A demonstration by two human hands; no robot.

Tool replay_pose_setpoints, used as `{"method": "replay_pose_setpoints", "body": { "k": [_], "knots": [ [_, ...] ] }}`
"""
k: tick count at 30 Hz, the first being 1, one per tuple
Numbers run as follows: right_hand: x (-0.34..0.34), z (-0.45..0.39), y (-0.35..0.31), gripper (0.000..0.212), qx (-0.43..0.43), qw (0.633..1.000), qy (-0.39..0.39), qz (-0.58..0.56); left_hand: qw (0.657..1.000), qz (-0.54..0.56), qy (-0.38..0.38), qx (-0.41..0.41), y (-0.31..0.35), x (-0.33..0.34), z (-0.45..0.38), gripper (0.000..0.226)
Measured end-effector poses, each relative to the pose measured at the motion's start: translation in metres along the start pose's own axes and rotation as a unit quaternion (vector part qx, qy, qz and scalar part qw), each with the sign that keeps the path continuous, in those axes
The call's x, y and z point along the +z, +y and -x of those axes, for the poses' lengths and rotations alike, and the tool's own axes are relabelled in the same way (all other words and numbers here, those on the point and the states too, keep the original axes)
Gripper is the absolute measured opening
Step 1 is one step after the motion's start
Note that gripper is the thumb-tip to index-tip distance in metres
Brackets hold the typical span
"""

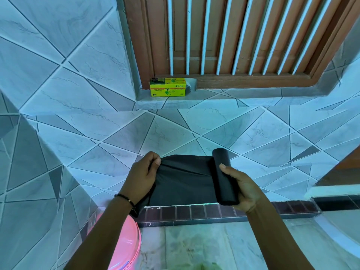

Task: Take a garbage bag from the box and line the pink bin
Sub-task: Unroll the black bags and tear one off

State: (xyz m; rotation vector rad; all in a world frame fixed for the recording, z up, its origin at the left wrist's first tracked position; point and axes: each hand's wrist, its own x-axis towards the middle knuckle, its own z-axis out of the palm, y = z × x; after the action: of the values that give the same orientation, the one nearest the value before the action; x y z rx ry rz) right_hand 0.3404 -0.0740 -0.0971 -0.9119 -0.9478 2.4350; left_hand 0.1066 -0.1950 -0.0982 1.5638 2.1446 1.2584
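Note:
A black roll of garbage bags (224,176) is held upright-tilted in my right hand (241,189). From it a black bag sheet (183,180) is unrolled to the left, and my left hand (143,176) pinches its free end. The yellow garbage bag box (168,87) lies on the window ledge above, its right end flap open. The pink bin (124,244) stands on the floor at the lower left, partly hidden behind my left forearm.
A tiled wall fills the view ahead, with a corner jutting out on the left. A brown window frame (233,80) with white bars sits above the ledge. A dark tiled skirting strip (214,213) runs along the marble floor.

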Motion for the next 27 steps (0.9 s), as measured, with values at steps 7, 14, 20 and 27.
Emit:
{"method": "replay_pose_setpoints", "body": {
  "k": [7, 14, 20, 27],
  "knots": [
    [-0.007, 0.007, -0.010, 0.073, 0.000, 0.999, 0.022, 0.030, 0.998, -0.055, 0.001, 0.002, -0.018, -0.013, 0.007, 0.021],
    [-0.012, 0.013, -0.019, 0.068, -0.024, 0.997, 0.036, 0.063, 0.996, -0.087, 0.020, -0.021, -0.036, -0.025, 0.013, 0.018],
    [-0.006, 0.010, -0.013, 0.065, -0.024, 0.996, 0.023, 0.081, 0.988, -0.141, -0.021, -0.058, -0.041, -0.017, 0.009, 0.012],
    [0.014, 0.004, -0.001, 0.024, -0.037, 0.995, 0.027, 0.086, 0.998, 0.012, -0.050, -0.033, 0.006, 0.021, 0.000, 0.042]
  ]
}}
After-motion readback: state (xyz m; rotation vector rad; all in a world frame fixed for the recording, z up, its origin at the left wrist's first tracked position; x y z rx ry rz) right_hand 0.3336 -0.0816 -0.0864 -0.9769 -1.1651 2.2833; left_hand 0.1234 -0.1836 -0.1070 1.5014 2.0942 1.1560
